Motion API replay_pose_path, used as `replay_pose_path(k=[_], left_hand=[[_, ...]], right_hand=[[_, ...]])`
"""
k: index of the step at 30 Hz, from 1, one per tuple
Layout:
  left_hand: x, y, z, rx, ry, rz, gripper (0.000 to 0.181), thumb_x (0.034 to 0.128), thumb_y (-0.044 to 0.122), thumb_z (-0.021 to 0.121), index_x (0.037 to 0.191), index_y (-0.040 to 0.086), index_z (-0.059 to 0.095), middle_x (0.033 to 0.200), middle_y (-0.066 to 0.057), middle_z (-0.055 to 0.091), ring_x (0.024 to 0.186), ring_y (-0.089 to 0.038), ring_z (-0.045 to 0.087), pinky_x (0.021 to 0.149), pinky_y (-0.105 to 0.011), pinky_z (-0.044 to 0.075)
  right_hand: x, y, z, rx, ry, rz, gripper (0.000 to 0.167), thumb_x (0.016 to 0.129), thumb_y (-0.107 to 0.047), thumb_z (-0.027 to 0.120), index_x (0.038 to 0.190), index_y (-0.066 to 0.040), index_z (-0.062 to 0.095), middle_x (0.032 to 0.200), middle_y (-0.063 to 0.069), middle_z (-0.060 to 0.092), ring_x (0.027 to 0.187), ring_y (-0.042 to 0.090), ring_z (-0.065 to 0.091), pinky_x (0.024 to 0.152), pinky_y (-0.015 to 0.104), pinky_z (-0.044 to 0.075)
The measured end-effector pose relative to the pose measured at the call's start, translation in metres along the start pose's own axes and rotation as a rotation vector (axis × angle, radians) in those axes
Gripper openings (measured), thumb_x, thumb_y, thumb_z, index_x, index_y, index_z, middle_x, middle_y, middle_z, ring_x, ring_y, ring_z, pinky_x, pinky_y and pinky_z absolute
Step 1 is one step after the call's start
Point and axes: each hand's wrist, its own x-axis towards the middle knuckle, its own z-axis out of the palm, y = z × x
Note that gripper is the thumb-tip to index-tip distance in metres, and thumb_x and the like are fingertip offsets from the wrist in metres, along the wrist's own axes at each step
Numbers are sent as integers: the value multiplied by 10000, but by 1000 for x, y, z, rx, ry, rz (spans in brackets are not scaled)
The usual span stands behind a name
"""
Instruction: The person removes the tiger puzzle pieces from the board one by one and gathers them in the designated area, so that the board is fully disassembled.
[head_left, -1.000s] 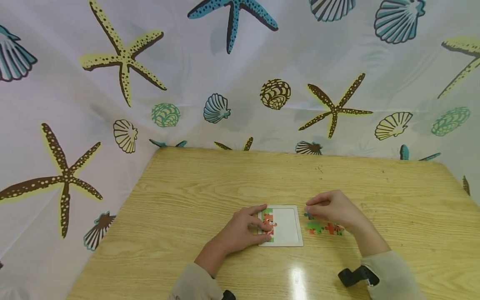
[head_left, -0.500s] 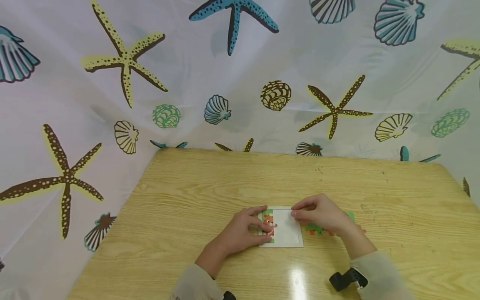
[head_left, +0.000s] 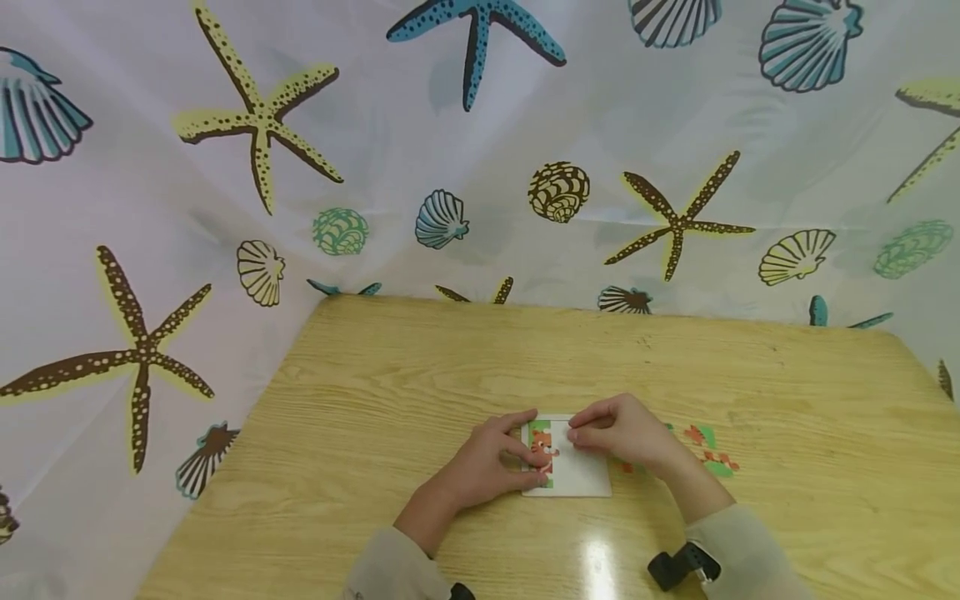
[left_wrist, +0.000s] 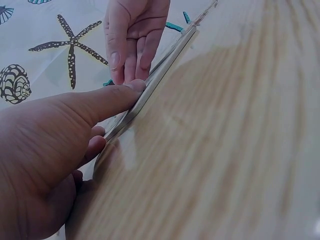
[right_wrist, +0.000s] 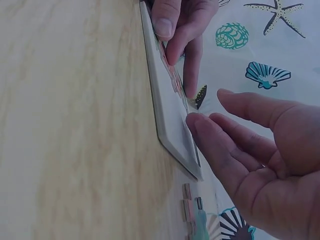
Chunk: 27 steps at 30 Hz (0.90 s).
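Nearest to the viewer, seen from the head, comes a beige left sleeve [head_left: 393, 567] at 8 o'clock from the white tray [head_left: 588, 481], and a right sleeve [head_left: 750, 554] at 4 o'clock, which has a black wrist device [head_left: 681, 567] at its end. A bright reflection [head_left: 597, 560] shines near 6 o'clock.

The left hand [head_left: 480, 462] comes to the tray from 9 o'clock. Its fingers are spread: one reaches the far edge, the thumb rests by the near edge, and another lies on the joined pieces [head_left: 541, 442]. These stand as a column inside the tray at its 9 o'clock side, showing an orange animal on green. The tray itself lies flat on the table [head_left: 420, 358], and the rest of its inside is white.

The right hand [head_left: 630, 429] is at about 2 o'clock, with its thumb and forefinger close to each other over the far part of the tray. Whether they pinch a piece I cannot tell, because the tips hide this. Loose pieces [head_left: 697, 435], orange and green, lie at 3 o'clock, partly hidden by the right wrist.

Farthest, beyond the table at 12 o'clock, hangs a white cloth [head_left: 495, 154] printed with starfish [head_left: 678, 222] and shells [head_left: 441, 219].
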Motion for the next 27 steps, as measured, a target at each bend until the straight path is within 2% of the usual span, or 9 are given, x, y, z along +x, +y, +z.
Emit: replay_pose_path(k=[4,11,18,25,27], left_hand=[[0,1,1,-3,-6,1,221,860,329,800,1028,186,814,1569,-79,425,1450,-369,364,1157,-564,325],[0,1,-1,-4,0,-4,216,856,338,802,1020,198,816,1573,-71,422,1456,-378,346,1156,-584,312],[-1,0,-1,-10,-3,3,213,856,341,801,1017,201,816,1570,-77,425,1456,-375,354,1158,-588,312],[-2,0,0,12,-21,4,362,867,366,785,1187,198,756,1588,-61,396,1462,-362,339,1157,-579,318],[-2,0,-1,23,-27,3,360,871,367,781,1188,199,756,1591,-53,393,1460,-363,337,1157,-584,314]], right_hand=[[1,-1,2,-33,-1,-3,300,925,-194,726,1132,24,722,1040,129,758,923,160,726,816,300,588],[6,-3,7,-28,-20,-42,301,933,-156,709,1153,50,707,1065,171,746,928,160,721,808,306,595],[12,-3,15,-45,-14,-37,284,932,-134,704,1161,33,709,1056,149,749,912,162,721,803,310,596],[13,-4,18,-22,-40,-51,283,955,-113,667,1183,54,691,1086,179,736,948,201,716,821,344,596],[12,-5,19,-21,-36,-47,279,955,-108,666,1180,55,691,1082,178,736,941,196,713,819,344,595]])
